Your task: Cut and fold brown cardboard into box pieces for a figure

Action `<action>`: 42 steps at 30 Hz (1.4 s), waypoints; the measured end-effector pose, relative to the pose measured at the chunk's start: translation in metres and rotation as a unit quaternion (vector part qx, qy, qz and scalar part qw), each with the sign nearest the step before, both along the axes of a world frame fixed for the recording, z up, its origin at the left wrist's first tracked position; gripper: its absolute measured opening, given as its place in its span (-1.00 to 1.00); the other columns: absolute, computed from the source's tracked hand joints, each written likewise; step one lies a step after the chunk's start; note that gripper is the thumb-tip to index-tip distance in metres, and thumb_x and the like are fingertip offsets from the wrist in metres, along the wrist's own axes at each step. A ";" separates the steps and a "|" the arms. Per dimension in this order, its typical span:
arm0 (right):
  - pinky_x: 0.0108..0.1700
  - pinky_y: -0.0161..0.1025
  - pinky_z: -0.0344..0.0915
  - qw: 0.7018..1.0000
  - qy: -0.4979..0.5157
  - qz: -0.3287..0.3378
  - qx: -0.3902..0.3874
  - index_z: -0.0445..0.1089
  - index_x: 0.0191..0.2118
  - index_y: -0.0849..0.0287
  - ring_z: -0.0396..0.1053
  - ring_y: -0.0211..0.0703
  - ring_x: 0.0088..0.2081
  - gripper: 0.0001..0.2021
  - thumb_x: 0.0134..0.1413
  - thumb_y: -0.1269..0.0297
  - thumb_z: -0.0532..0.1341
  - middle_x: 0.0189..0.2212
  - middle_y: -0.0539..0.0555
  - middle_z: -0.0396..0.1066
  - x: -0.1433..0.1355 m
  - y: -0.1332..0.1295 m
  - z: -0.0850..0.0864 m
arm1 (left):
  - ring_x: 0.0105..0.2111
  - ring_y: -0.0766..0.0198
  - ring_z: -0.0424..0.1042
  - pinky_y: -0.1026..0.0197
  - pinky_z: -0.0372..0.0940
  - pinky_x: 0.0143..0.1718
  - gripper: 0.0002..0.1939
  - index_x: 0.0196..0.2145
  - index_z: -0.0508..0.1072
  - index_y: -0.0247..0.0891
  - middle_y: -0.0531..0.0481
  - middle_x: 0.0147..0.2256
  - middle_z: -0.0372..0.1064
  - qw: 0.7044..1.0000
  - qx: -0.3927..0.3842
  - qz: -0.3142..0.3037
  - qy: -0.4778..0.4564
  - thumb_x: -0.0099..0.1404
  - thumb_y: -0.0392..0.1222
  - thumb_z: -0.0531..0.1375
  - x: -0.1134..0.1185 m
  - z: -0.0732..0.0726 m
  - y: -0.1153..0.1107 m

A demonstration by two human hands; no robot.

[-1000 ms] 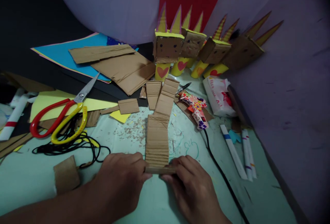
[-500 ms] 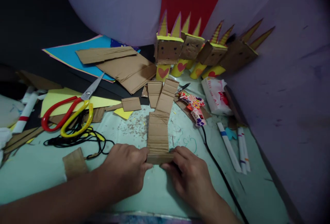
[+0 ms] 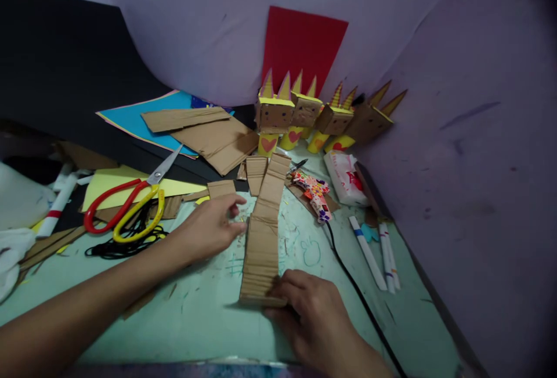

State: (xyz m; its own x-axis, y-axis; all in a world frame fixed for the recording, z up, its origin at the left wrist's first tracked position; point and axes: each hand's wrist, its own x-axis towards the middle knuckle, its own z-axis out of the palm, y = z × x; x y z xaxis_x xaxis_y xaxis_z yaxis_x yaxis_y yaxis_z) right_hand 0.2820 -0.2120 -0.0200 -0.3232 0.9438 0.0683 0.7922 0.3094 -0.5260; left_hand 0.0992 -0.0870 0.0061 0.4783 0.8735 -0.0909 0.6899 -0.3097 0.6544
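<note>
A long creased cardboard strip (image 3: 262, 244) runs up the middle of the table, its near end folded upward. My right hand (image 3: 311, 314) pinches the folded end at its right corner, thumb underneath. To the left of the strip, my left hand (image 3: 213, 227) hovers with thumb and fingers apart, holding nothing. Beyond the strip's far end lies another cardboard piece (image 3: 256, 172). A flower-patterned glue gun (image 3: 314, 192) with a black cord rests to the right of the strip.
Red-and-yellow scissors (image 3: 143, 198) lie on yellow paper and black cord at left. Cardboard sheets (image 3: 217, 140) and blue paper (image 3: 130, 126) are stacked behind. Several cardboard figures (image 3: 274, 117) with pointed ears stand at the back. White markers (image 3: 368, 253) and a tissue pack (image 3: 346, 178) sit at right.
My left hand has let go of the strip's near end and moved up and left, its fingers opening. My right hand still grips the folded end. The camera view has tilted up.
</note>
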 end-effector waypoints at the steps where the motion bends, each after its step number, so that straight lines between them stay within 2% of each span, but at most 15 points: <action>1: -0.45 -0.35 0.22 1.000 0.009 0.008 -0.023 0.40 -0.45 0.10 0.39 -0.22 -0.44 -0.82 -0.20 0.54 0.18 -0.49 -0.04 0.43 0.000 0.000 0.003 | -0.28 0.13 0.40 0.18 0.25 -0.29 -0.53 0.00 0.31 -0.33 -0.10 -0.21 0.39 1.000 0.021 0.004 0.012 0.14 -0.11 0.10 0.006 -0.003 0.002; 4: -0.37 -0.38 0.28 0.993 0.054 0.010 -0.102 0.40 -0.40 0.06 0.41 -0.25 -0.40 -0.66 -0.29 0.65 0.13 -0.43 -0.09 0.46 0.007 0.001 0.011 | -0.15 -0.03 0.37 0.03 0.25 -0.17 -0.48 0.01 0.28 -0.27 -0.16 -0.08 0.31 0.995 0.062 -0.023 0.069 0.10 -0.04 0.15 0.021 -0.009 0.002; 6: -0.28 -0.35 0.31 0.987 0.096 -0.004 -0.129 0.40 -0.28 0.04 0.42 -0.24 -0.33 -0.62 -0.21 0.64 0.10 -0.35 -0.07 0.47 0.016 0.006 0.015 | -0.13 -0.06 0.36 -0.02 0.24 -0.14 -0.50 0.00 0.28 -0.25 -0.16 -0.06 0.28 0.993 0.068 -0.027 0.091 0.10 -0.05 0.16 0.024 -0.011 0.000; 7: -0.24 -0.30 0.32 0.985 0.115 -0.021 -0.127 0.39 -0.21 0.04 0.42 -0.22 -0.30 -0.62 -0.14 0.60 0.09 -0.30 -0.03 0.47 0.021 0.010 0.018 | -0.11 -0.06 0.35 -0.02 0.24 -0.14 -0.49 0.01 0.26 -0.24 -0.16 -0.05 0.27 0.993 0.063 -0.026 0.091 0.10 -0.05 0.16 0.024 -0.011 -0.001; 9: -0.33 -0.30 0.32 0.977 0.126 0.006 -0.174 0.40 -0.28 0.09 0.41 -0.20 -0.37 -0.73 -0.07 0.54 0.09 -0.39 -0.01 0.47 0.028 0.025 0.021 | -0.08 -0.05 0.33 0.02 0.26 -0.14 -0.43 0.06 0.20 -0.23 -0.15 -0.02 0.23 0.996 0.038 -0.026 0.082 0.09 -0.08 0.18 0.020 -0.012 -0.002; 10: -0.38 -0.31 0.30 0.972 0.138 -0.006 -0.189 0.39 -0.34 0.12 0.39 -0.20 -0.42 -0.80 -0.04 0.52 0.09 -0.46 -0.01 0.45 0.029 0.035 0.022 | -0.06 -0.03 0.31 0.05 0.26 -0.14 -0.40 0.08 0.17 -0.22 -0.15 0.01 0.22 0.996 0.024 -0.029 0.078 0.07 -0.10 0.19 0.017 -0.012 -0.003; 12: -0.39 -0.30 0.28 0.966 0.174 -0.091 -0.169 0.34 -0.39 0.17 0.37 -0.20 -0.42 -0.93 -0.03 0.44 0.13 -0.48 0.02 0.43 0.028 0.055 0.023 | -0.04 0.01 0.30 0.10 0.26 -0.13 -0.35 0.10 0.14 -0.20 -0.13 0.04 0.20 0.996 0.005 -0.035 0.077 0.05 -0.17 0.20 0.013 -0.012 -0.003; 14: -0.37 -0.29 0.27 0.958 0.182 -0.138 -0.173 0.34 -0.38 0.19 0.37 -0.19 -0.41 -0.94 -0.06 0.35 0.20 -0.45 0.04 0.43 0.021 0.070 0.021 | -0.03 0.03 0.30 0.12 0.25 -0.11 -0.34 0.11 0.13 -0.17 -0.10 0.05 0.20 0.995 0.009 -0.042 0.085 0.05 -0.18 0.21 0.011 -0.013 -0.005; 18: -0.42 -0.29 0.20 0.961 0.121 -0.179 -0.174 0.35 -0.36 0.17 0.34 -0.19 -0.45 -0.73 -0.22 0.16 0.34 -0.46 0.03 0.43 0.004 0.080 0.013 | -0.07 -0.01 0.32 0.05 0.27 -0.14 -0.30 0.12 0.12 -0.17 -0.12 0.03 0.19 0.992 0.050 -0.048 0.104 0.06 0.04 0.22 0.014 -0.017 -0.010; 21: -0.46 -0.30 0.12 0.966 0.053 -0.207 -0.148 0.35 -0.34 0.14 0.30 -0.20 -0.48 -0.68 -0.25 0.11 0.35 -0.49 0.00 0.42 -0.003 0.078 0.009 | -0.10 0.00 0.33 0.05 0.28 -0.18 -0.35 0.10 0.14 -0.19 -0.13 -0.01 0.19 0.990 0.066 -0.055 0.113 0.08 -0.01 0.23 0.015 -0.019 -0.013; 28: -0.48 -0.33 0.10 0.971 0.088 -0.173 -0.138 0.35 -0.22 0.15 0.25 -0.25 -0.49 -0.57 -0.31 0.16 0.38 -0.47 -0.03 0.36 0.004 0.077 0.001 | -0.08 0.10 0.29 0.11 0.24 -0.10 -0.39 0.09 0.13 -0.15 -0.08 -0.05 0.20 0.993 0.069 -0.088 0.023 0.10 -0.20 0.23 0.013 -0.023 -0.013; 32: -0.49 -0.36 0.09 0.969 0.119 -0.150 -0.153 0.35 -0.34 0.15 0.24 -0.29 -0.51 -0.71 -0.29 0.29 0.37 -0.49 -0.05 0.37 0.006 0.076 -0.005 | -0.07 0.14 0.28 0.15 0.22 -0.08 -0.39 0.07 0.16 -0.14 -0.07 -0.04 0.21 0.995 0.050 -0.081 -0.041 0.05 -0.33 0.22 0.012 -0.026 -0.011; 35: -0.50 -0.37 0.08 0.967 0.133 -0.135 -0.168 0.34 -0.34 0.14 0.25 -0.29 -0.53 -0.74 -0.25 0.35 0.34 -0.53 -0.07 0.36 0.007 0.076 -0.009 | -0.12 0.13 0.32 0.18 0.24 -0.17 -0.39 0.03 0.20 -0.16 -0.06 -0.09 0.31 0.998 -0.005 -0.049 -0.046 -0.01 -0.38 0.21 0.013 -0.027 -0.010; 38: -0.50 -0.37 0.08 0.972 0.128 -0.123 -0.153 0.32 -0.31 0.12 0.25 -0.28 -0.52 -0.73 -0.23 0.36 0.33 -0.54 -0.08 0.35 0.007 0.074 -0.010 | -0.31 0.16 0.37 0.25 0.21 -0.39 -0.59 -0.18 0.34 -0.22 -0.01 -0.31 0.40 0.998 -0.045 -0.035 -0.012 -0.06 -0.37 0.19 0.014 -0.026 -0.009; 42: -0.49 -0.36 0.07 0.980 0.103 -0.105 -0.136 0.30 -0.26 0.10 0.24 -0.27 -0.53 -0.72 -0.19 0.37 0.30 -0.55 -0.09 0.32 0.007 0.072 -0.007 | -0.49 0.26 0.30 0.31 0.07 -0.55 -0.89 -0.47 0.37 -0.25 0.07 -0.52 0.33 0.998 -0.052 -0.045 0.013 -0.05 -0.33 0.14 0.016 -0.023 -0.010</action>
State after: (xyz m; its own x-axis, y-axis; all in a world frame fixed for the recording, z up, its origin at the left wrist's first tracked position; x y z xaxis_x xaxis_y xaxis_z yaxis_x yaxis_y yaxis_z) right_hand 0.2890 -0.1405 -0.0274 -0.1261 0.9803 -0.1518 0.6920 -0.0228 -0.7216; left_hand 0.1147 -0.0967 -0.0170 0.5499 0.8129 -0.1921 0.6799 -0.3020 0.6682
